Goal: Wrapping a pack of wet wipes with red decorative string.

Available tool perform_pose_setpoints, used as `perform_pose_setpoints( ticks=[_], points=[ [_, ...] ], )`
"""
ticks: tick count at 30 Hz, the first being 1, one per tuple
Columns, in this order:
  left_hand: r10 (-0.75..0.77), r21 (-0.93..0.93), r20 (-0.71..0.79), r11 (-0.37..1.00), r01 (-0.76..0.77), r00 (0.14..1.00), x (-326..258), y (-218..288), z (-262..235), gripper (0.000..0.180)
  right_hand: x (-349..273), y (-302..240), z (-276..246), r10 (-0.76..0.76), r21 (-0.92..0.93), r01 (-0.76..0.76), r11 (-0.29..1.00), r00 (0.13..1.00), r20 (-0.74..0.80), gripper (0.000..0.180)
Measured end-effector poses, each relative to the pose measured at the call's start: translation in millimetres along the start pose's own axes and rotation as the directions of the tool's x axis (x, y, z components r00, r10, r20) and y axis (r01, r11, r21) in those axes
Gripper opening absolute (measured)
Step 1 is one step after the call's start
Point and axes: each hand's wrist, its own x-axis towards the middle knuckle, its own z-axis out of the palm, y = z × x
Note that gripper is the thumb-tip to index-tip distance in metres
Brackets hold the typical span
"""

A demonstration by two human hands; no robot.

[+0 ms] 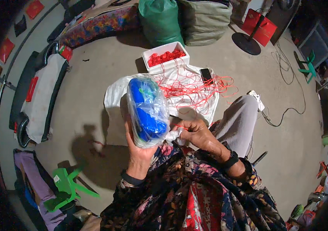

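A clear plastic bag [148, 111] with blue contents and a little green is held up in front of me; what kind of thing is inside cannot be made out. My left hand [139, 148] supports it from beneath and along its left side, fingers partly hidden behind it. At the bag's lower right, its plastic is gathered into a twisted neck [172, 135]. My right hand [197, 134] pinches at that neck, with a bit of red string showing by the fingers. Beyond the bag, many red strings [187, 90] lie loosely over a white cloth [114, 90].
A white box [154, 69] of red material stands at the cloth's far edge; a black phone [206, 75] lies on the cloth. Green [160, 23] and pale sacks [204, 23] stand behind. A green stool [65, 188] is at left, a white power strip [256, 101] at right.
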Motion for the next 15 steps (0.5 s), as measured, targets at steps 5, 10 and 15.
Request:
perform_pose_setpoints(
  ticks=[5, 10, 15],
  points=[
    [-0.053, 0.082, 0.03, 0.995, 0.051, 0.998, -4.0, -0.3, -2.0, 0.053, 2.3, 2.8, 1.8, -0.034, -0.027, 0.034, 0.999, 0.999, 0.011, 0.011],
    [0.003, 0.125, -0.038, 0.992, 0.001, 0.999, -2.6, 1.6, 1.7, 0.058, 5.5, 29.1, -12.8, 0.092, 0.097, -0.092, 0.991, 0.996, 0.01, 0.008],
    [0.05, 0.149, -0.075, 0.988, -0.039, 0.996, 0.7, 4.7, -12.1, 0.057, 4.7, 27.1, -27.2, 0.201, 0.34, -0.149, 0.929, 0.972, -0.123, 0.013]
  ],
)
